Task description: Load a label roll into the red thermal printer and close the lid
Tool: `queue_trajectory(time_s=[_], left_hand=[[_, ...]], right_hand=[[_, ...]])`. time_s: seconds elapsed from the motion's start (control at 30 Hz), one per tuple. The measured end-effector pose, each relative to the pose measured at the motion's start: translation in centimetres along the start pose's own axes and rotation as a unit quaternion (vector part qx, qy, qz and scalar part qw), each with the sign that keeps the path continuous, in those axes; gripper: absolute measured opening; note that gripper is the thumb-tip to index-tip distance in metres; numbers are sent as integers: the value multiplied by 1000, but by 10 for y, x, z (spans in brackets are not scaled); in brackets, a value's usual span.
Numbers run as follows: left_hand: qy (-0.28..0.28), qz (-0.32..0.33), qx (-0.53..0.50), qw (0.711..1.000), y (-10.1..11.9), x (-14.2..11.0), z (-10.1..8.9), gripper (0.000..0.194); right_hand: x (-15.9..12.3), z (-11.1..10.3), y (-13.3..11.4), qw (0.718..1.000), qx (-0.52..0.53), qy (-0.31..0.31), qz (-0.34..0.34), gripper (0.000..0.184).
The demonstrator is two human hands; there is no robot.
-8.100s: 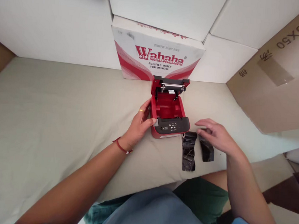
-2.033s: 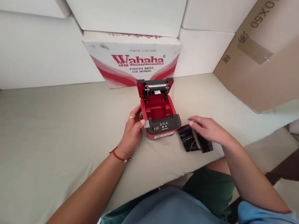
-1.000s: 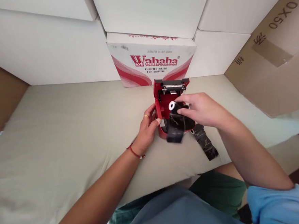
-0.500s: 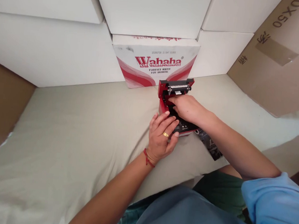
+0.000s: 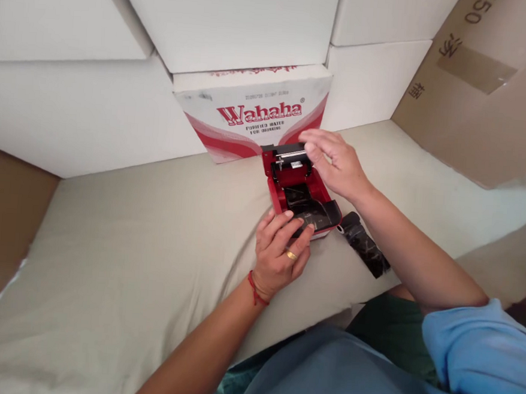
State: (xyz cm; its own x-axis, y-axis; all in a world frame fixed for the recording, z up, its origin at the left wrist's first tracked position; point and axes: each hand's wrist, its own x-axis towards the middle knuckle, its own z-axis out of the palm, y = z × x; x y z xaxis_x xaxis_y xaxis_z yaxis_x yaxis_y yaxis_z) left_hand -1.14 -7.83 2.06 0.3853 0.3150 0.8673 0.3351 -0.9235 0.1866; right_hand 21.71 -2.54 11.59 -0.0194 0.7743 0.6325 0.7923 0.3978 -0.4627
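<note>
Pressing down with my left hand (image 5: 280, 255), I keep its fingers (image 5: 274, 228) spread flat on the front edge of the small red printer (image 5: 300, 190). They lie on the loose end of the dark marbled strip (image 5: 309, 211), which comes out over the dark control panel. This hand grips nothing; it is open and only rests on top, the thumb toward the printer's right corner.

Just beyond these fingertips is the open compartment of the printer, and inside it lies the dark roll (image 5: 295, 194) from which the strip runs. My right hand (image 5: 335, 163) hovers a little farther away, over the far right part of the printer. Its fingers are half curled and the tips come close to the raised lid (image 5: 286, 153), near the metal roller. I cannot tell if they already touch the lid. The hand holds nothing that I can see.

Below my right wrist, just beside the printer on its right side, a second dark roll (image 5: 364, 249) lies on the beige cushion (image 5: 129, 241), partly unrolled and apart from both hands. Directly behind the lid stands the Wahaha carton (image 5: 251, 112), with white boxes (image 5: 230, 20) stacked around it. A brown cardboard box (image 5: 486, 98) leans farther off, beyond my right hand.
</note>
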Motion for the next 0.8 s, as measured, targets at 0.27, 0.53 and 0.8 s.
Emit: queue_trajectory(time_s=[0.27, 0.53, 0.8], left_hand=[[6, 9, 12, 1000, 6, -2, -2, 41], [-23, -19, 21, 999, 7, -3, -5, 46], [-7, -102, -124, 987, -22, -3, -11, 57]], right_hand=[[-43, -15, -17, 999, 36, 6, -28, 42], [-81, -9, -13, 998, 34, -45, -37, 38], [-100, -6, -15, 998, 26, -59, -5, 37]])
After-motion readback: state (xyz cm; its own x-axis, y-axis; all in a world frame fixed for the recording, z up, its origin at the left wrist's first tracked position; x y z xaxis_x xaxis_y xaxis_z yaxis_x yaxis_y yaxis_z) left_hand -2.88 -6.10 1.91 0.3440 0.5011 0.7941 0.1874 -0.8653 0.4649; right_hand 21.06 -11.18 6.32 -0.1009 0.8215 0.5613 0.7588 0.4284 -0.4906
